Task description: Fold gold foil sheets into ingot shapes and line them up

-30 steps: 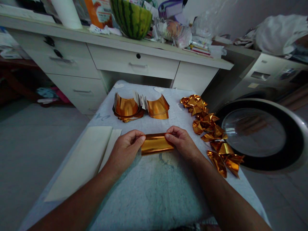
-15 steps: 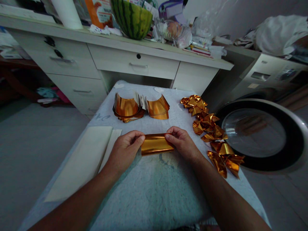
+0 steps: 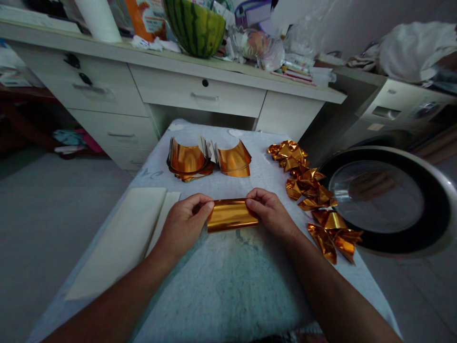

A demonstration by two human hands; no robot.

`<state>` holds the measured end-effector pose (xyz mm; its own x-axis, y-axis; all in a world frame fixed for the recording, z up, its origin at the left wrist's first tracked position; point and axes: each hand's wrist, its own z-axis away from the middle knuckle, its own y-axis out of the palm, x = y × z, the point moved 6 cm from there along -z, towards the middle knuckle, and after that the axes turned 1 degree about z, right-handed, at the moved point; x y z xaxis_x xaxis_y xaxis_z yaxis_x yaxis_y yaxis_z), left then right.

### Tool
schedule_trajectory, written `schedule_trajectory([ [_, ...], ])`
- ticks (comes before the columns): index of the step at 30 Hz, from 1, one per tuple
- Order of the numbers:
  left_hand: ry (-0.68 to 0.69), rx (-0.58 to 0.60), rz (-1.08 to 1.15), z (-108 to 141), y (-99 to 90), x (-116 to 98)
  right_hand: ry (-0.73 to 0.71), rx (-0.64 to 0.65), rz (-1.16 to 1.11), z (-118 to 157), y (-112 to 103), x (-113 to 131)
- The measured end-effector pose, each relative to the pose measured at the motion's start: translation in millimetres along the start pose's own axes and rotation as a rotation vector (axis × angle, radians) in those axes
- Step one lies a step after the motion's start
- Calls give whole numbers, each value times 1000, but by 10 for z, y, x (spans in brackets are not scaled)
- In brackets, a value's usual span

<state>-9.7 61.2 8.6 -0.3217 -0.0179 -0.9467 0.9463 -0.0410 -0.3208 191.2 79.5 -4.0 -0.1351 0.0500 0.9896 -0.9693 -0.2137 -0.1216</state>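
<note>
A sheet of shiny gold foil paper [image 3: 233, 216], curved along its length, is stretched between my two hands over the cloth-covered table. My left hand [image 3: 187, 221] pinches its upper left corner between thumb and fingers. At the upper right corner, my right hand [image 3: 271, 212] pinches it the same way. Beyond the hands lie two stacks of curled gold sheets, a left stack [image 3: 187, 159] and a right stack [image 3: 233, 159], side by side. Several folded gold foil pieces [image 3: 307, 183] form a line down the table's right side.
White folded paper [image 3: 121, 238] lies by my left forearm on the table cloth [image 3: 228, 295]. Behind the table stands a white drawer desk [image 3: 203, 93] bearing a cut watermelon [image 3: 196, 28] and clutter. An open washing machine door [image 3: 385, 200] stands close to the table's right edge.
The gold sheet has tilted slightly, showing a little more of its face, and its left end sits marginally further left. Both hands keep their pinch almost in place.
</note>
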Motion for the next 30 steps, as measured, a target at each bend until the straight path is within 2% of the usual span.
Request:
schedule_trajectory([
  [7,60,4,-180,6,13,9,-10,-37,250,-5,10,-6],
  [11,108,41,-366,10,74,1,-15,-87,448,-9,-13,-7],
  [19,261,83,-713,-14,202,-22,-172,-138,892,-33,-13,42],
  [30,254,92,-843,-74,225,-6,-132,-192,1010,-48,-26,-26],
])
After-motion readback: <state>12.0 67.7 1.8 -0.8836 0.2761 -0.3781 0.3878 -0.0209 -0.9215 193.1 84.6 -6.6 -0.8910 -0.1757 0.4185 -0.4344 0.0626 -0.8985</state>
